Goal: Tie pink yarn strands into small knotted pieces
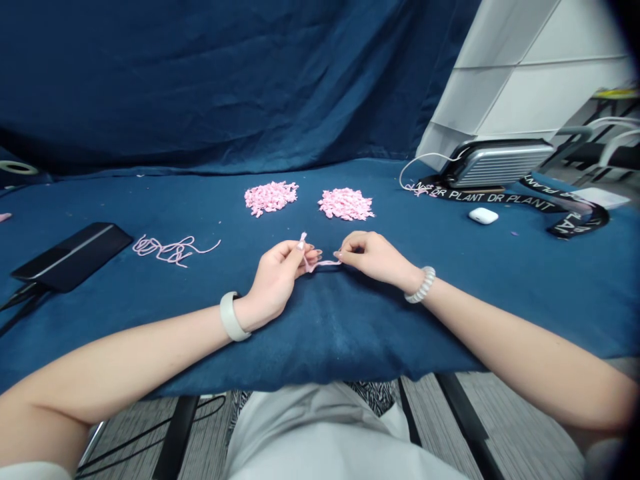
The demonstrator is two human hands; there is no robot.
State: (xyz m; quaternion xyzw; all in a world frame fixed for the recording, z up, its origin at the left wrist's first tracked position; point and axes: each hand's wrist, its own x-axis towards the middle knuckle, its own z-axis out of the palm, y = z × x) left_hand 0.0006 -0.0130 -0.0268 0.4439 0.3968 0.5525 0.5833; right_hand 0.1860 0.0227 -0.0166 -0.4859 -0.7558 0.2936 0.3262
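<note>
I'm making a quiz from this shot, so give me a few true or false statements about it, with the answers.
1. The left hand wears a white band. True.
2. The right hand and left hand both pinch a pink cord. True.
3. There are three pink piles on the cloth. False: there is a left pile and a right pile.
4. The earbud case sits on the silver case. False: it lies on the cloth, apart from the silver case.
</note>
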